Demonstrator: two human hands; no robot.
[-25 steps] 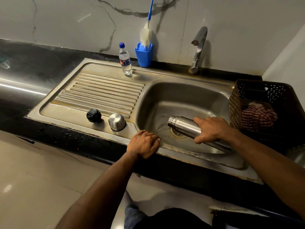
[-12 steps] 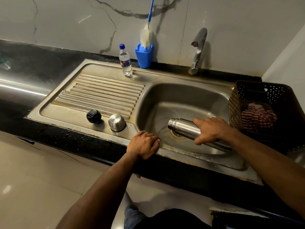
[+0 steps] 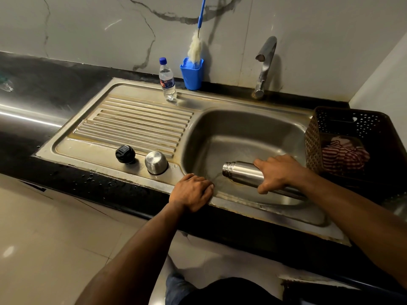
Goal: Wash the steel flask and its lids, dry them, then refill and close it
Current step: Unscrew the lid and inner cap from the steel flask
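I stand at a steel sink (image 3: 253,126) set into a dark counter (image 3: 55,89), looking down at my two bare hands. My right hand (image 3: 278,172) is wrapped around the steel flask (image 3: 241,172), fingers curled over the top of its body and thumb underneath, holding it on its side low inside the basin. The flask's open threaded mouth points to my left, above the drain area, and its base runs back under my wrist. My left hand (image 3: 192,192) rests palm down on the front rim of the sink, fingers loosely bent over the edge and gripping nothing. On the flat front strip of the draining board (image 3: 136,124), to the left of the basin, sit the flask's two lids side by side but apart: a black inner cap (image 3: 125,154) on the left and a steel cup lid (image 3: 156,162), upside down, on the right. At the back of the draining board stands a small plastic water bottle (image 3: 167,81) with a blue cap, and just beside it a blue holder (image 3: 192,73) with a bottle brush (image 3: 196,48) standing in it against the marble wall. The tap (image 3: 265,64) rises behind the basin. To the right of the sink is a dark perforated basket (image 3: 334,128) holding a red and white striped cloth (image 3: 343,155).
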